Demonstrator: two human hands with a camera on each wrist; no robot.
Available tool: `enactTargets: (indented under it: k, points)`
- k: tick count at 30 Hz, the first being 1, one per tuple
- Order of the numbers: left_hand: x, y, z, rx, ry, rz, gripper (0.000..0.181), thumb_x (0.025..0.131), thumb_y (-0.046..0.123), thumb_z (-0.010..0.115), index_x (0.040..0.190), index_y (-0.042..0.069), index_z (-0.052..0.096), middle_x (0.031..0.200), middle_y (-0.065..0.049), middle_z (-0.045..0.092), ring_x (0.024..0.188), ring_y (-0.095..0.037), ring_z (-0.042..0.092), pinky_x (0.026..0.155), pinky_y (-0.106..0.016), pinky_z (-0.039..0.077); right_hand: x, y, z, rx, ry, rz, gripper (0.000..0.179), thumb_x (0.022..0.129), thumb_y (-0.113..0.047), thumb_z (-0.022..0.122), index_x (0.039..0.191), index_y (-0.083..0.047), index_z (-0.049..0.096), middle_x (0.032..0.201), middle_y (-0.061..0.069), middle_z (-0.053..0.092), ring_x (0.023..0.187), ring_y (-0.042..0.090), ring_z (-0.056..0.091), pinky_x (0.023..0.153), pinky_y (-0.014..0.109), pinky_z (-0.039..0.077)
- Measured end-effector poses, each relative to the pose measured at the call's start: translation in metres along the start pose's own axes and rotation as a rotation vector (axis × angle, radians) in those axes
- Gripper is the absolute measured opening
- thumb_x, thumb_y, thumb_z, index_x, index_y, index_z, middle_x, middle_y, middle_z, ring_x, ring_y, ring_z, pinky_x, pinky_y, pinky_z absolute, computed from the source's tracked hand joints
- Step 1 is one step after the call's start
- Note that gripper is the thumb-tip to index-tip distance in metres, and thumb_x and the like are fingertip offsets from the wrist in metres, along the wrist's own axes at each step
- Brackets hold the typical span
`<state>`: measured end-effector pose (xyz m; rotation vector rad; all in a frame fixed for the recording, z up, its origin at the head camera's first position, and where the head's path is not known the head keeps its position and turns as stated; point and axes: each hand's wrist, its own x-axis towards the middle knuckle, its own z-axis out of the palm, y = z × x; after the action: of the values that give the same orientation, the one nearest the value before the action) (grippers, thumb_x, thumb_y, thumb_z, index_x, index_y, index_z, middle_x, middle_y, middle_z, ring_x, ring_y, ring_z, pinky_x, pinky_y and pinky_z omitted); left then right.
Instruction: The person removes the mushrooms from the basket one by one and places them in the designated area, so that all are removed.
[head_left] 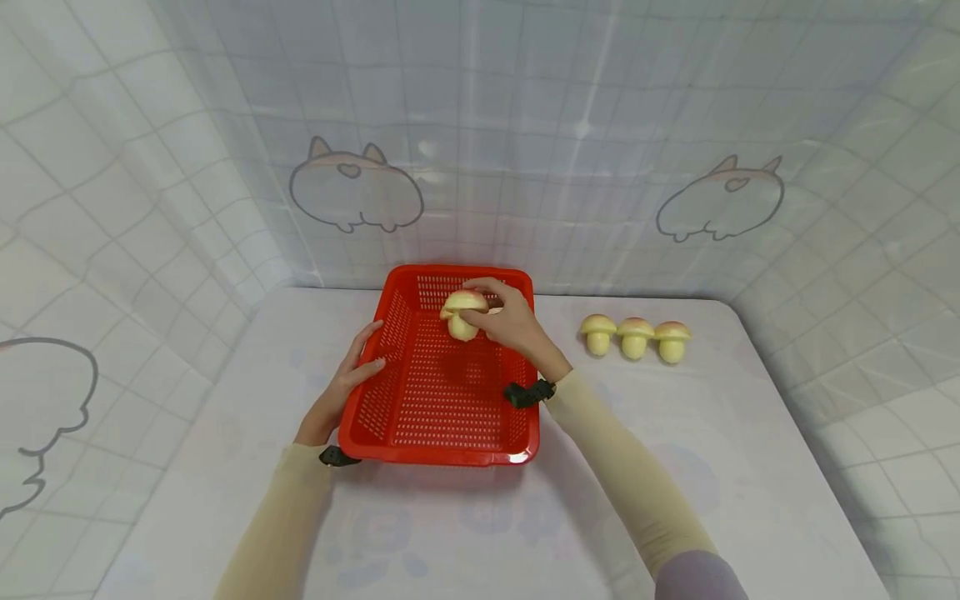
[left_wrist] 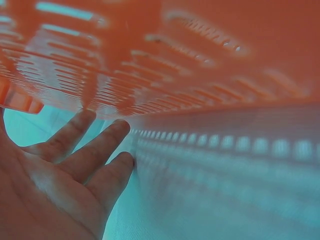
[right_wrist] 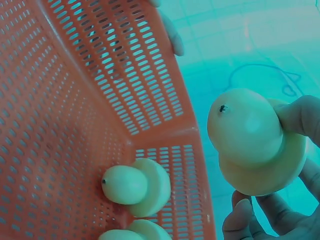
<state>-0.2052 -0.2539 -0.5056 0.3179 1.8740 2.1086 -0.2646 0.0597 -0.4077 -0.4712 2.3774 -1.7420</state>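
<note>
My right sleeve (head_left: 630, 475) and left sleeve (head_left: 281, 521) lie nearest, both reaching in over the near part of the worktop (head_left: 420, 533). At the end of the right one, my right hand (head_left: 516, 321) pinches a yellow mushroom (head_left: 463, 302) with a reddish flush on its cap, thumb by the stem and fingers about the cap. I have it raised over the far end of the red basket (head_left: 450, 400), clear of the floor mesh. My left hand (head_left: 348, 377) lies along the basket's left side, fingers extended and spread against the outside, thumb reaching over the rim.

From the right wrist I see two more mushrooms (right_wrist: 131, 185) lying at the basket's end wall. Three loose mushrooms (head_left: 634, 337) stand in a row right of the basket, towards the worktop's far right corner.

I judge the mushroom light and fairly firm, probably moulded foam or plastic, so a gentle pinch should do. Its skin looks smooth and could slide if I held only the rounded stem; the waist under the cap seems the surest place, since the brim gives my fingers a ledge. Squeezing hard might dent it if it is foam. The basket's pierced wall looks thin and light, easily nudged; I would steady it by the rim.
</note>
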Motion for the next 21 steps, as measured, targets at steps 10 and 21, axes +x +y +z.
enactTargets:
  k: [10, 21]
  points:
    - [0.0, 0.003, 0.002, -0.006, 0.004, 0.008, 0.068, 0.108, 0.024, 0.048, 0.165, 0.032, 0.011, 0.158, -0.021, 0.021, 0.125, -0.039, 0.051, 0.091, -0.041, 0.06, -0.01, 0.005, -0.017, -0.038, 0.053, -0.095, 0.044, 0.092, -0.031, 0.076, 0.133, -0.019, 0.065, 0.13, -0.002, 0.066, 0.108, 0.024, 0.061, 0.09, 0.04, 0.052]
    - [0.001, 0.001, 0.001, 0.003, 0.007, 0.011, 0.067, 0.108, 0.025, 0.048, 0.164, 0.034, 0.012, 0.159, -0.02, 0.022, 0.125, -0.035, 0.051, 0.091, -0.039, 0.059, -0.02, 0.009, -0.035, 0.0, 0.095, -0.113, 0.048, 0.093, -0.029, 0.077, 0.137, -0.014, 0.066, 0.126, 0.001, 0.07, 0.109, 0.023, 0.063, 0.088, 0.038, 0.053]
